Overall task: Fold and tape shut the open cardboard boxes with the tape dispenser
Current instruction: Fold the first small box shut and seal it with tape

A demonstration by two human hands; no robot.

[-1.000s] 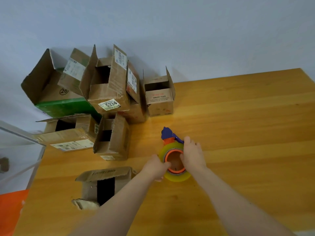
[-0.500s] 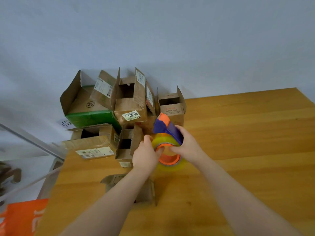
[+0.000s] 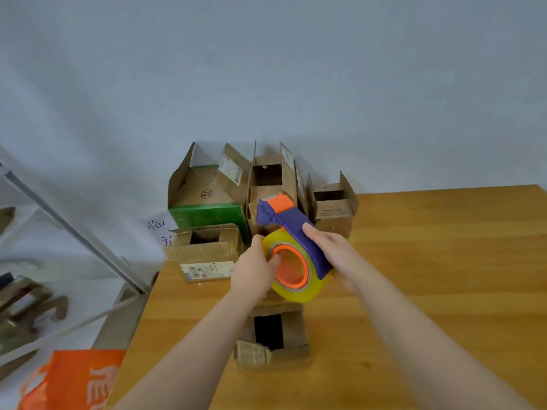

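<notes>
We see both hands closed on the tape dispenser (image 3: 296, 223), which is held up between them. The left hand (image 3: 251, 270) grips the near side of the yellowish tape roll (image 3: 296, 294), and at least one of its fingers (image 3: 274, 258) is hooked into the orange core (image 3: 293, 287). The right hand (image 3: 337, 253) wraps the purple frame from the other side: its thumb (image 3: 309, 230) lies along the top of the frame, while the rest of its fingers curl behind, where we cannot see them. The orange cutter end (image 3: 281, 202) points up and away from the grip.

Just below the grip, nearer to us, a small open cardboard box (image 3: 275, 341) stands on the wooden table (image 3: 444, 276), its dark opening facing up. To the left of the left hand sits a labelled box (image 3: 204, 255) with its flaps partly folded in. Beyond the grip, against the wall, we find a tall open box (image 3: 270, 184) directly behind the cutter end, a green-sided box (image 3: 207, 208) marked 26 to its left, and a smaller open box (image 3: 334, 208) beyond the right hand. We cannot tell whether the roll touches any of them.

Well to the left of and below the left forearm, off the table's edge, lies an orange bag (image 3: 74, 380).
</notes>
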